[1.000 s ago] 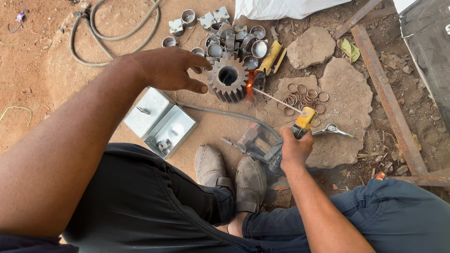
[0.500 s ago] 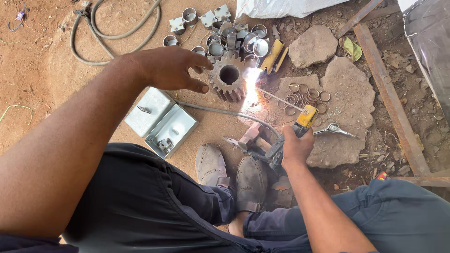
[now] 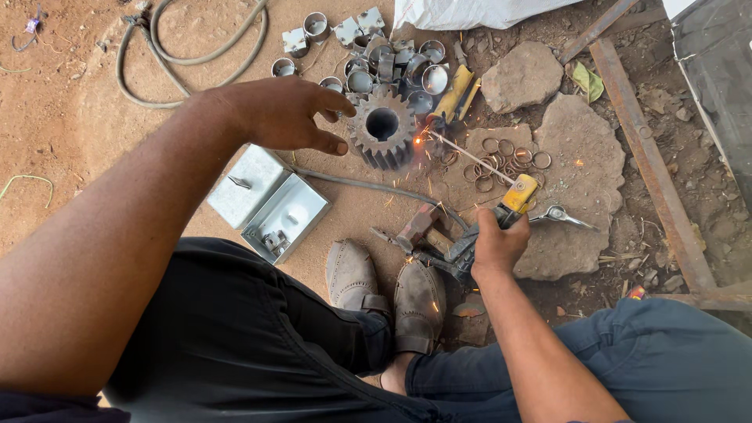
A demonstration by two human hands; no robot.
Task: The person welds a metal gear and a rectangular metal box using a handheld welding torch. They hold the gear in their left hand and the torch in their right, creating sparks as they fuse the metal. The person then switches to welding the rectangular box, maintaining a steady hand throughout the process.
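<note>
Landmark: toothed steel gear (image 3: 382, 127) lying flat on the dirt. Left hand (image 3: 286, 113) hovers just left of the gear, fingers loosely spread, gripping nothing. Right hand (image 3: 497, 245), down and to the right of the gear, is clenched around a yellow electrode holder (image 3: 518, 194); its thin rod (image 3: 466, 155) slants up to the gear's right edge, sparks there. Metal rings (image 3: 501, 160) lie right of the gear, pipe cuttings (image 3: 374, 56) above it, an open grey box (image 3: 266, 205) lower left.

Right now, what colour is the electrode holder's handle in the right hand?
Yellow, with dark jaws, on the electrode holder gripped by the right hand; the head view shows it best.
</note>
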